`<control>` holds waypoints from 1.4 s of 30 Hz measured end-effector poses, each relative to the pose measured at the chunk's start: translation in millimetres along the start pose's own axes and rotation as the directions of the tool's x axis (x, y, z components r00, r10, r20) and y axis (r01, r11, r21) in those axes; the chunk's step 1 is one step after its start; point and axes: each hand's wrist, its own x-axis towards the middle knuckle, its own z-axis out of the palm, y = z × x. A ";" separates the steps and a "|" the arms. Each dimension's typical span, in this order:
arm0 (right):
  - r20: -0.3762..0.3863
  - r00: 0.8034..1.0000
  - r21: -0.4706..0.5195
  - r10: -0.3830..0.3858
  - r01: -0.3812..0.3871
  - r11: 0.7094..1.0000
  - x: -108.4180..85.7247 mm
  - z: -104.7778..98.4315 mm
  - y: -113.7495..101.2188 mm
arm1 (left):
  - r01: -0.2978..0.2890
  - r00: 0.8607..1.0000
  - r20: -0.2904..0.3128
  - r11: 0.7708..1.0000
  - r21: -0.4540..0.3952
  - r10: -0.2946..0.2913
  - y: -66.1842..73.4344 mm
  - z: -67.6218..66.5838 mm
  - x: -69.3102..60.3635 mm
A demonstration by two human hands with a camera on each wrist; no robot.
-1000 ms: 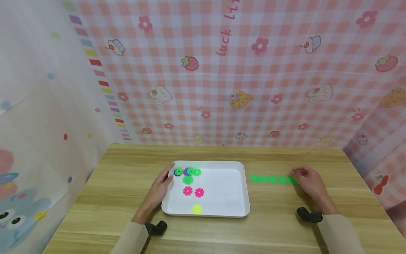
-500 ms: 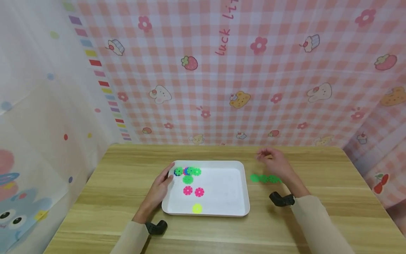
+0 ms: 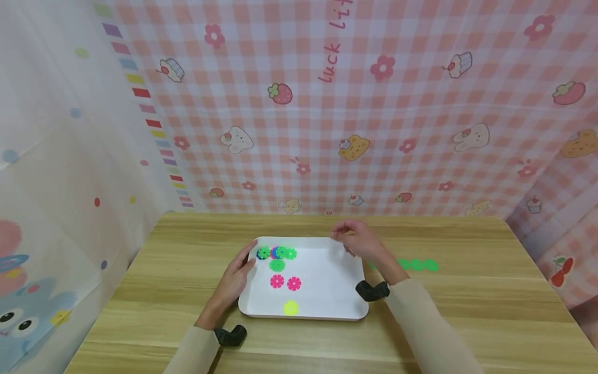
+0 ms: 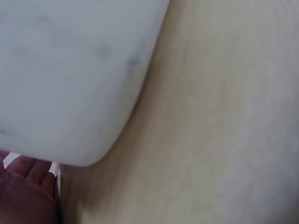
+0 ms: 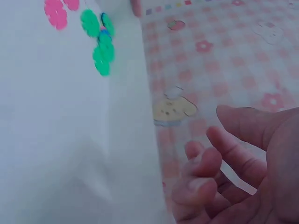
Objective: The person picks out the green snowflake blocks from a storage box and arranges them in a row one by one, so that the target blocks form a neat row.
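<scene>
My left hand [image 3: 234,275] holds the left side of a white tray [image 3: 322,291], its thumb over the rim and its other fingers along the outside. In the left wrist view, part of the left hand [image 4: 28,191] shows beside the tray's corner. Over the tray's back right corner hovers my right hand [image 3: 362,241]. Its fingers are loosely bent with nothing between them, as the right wrist view shows of the right hand [image 5: 243,172]. Inside the tray lie green notched discs [image 3: 277,265], pink notched discs [image 3: 294,283], a yellow disc [image 3: 290,308] and some blue at the back left.
Right of the tray, a row of green discs [image 3: 417,265] lies on the wooden table [image 3: 467,337], partly hidden by my right forearm. A pink checked cloth [image 3: 317,130] hangs behind the table's back edge.
My right hand has left the right end of the green disc row and travelled left to the tray's back right corner. The left hand and tray stay put.
</scene>
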 end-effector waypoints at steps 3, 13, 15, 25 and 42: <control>0.048 0.999 -0.018 0.026 -0.025 1.000 6.5 18.3 -0.1 | 0.000 1.000 0.004 1.000 -0.001 0.000 0.3 -0.2 0.0; 0.169 0.982 -0.095 0.082 -0.066 0.993 24.9 70.4 8.0 | -0.002 1.000 0.004 1.000 -0.009 0.002 0.7 0.1 -0.7; 0.174 0.980 -0.102 0.093 -0.076 0.992 27.4 76.9 10.1 | -0.001 1.000 0.002 1.000 -0.004 0.001 0.1 0.4 -0.7; 0.114 0.991 -0.161 0.075 -0.056 0.985 33.9 92.3 12.7 | -0.025 1.000 -0.002 1.000 -0.004 0.025 -1.2 1.0 -0.3; 0.013 1.000 -0.168 0.005 -0.003 0.986 35.4 101.7 18.1 | -0.010 1.000 0.001 1.000 -0.009 0.010 -0.6 0.4 -0.4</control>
